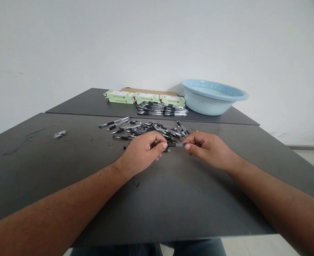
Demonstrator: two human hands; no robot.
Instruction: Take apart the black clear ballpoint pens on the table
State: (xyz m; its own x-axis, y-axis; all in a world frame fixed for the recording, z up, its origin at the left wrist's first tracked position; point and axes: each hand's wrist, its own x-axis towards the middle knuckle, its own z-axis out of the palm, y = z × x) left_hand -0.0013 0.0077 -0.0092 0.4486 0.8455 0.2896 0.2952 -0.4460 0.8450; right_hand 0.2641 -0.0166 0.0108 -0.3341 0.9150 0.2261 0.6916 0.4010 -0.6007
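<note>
A clear pen with a black grip [176,144] is stretched level between my two hands, just above the table. My left hand [143,149] is closed on its left end, thumb pressed against the fingers. At the other end, the fingers of my right hand [210,147] pinch the pen. Both tips of the pen are hidden by the fingers. Right behind my hands lies a loose heap of similar pens [148,128], pointing in different directions. Part of the heap is covered by my left hand.
Neatly stacked pens [162,108] lie farther back, before several light green boxes [119,96]. A light blue basin [210,101] stands at the back right. Small clear pieces [59,134] lie on the left of the dark table [151,206]. A white wall is behind.
</note>
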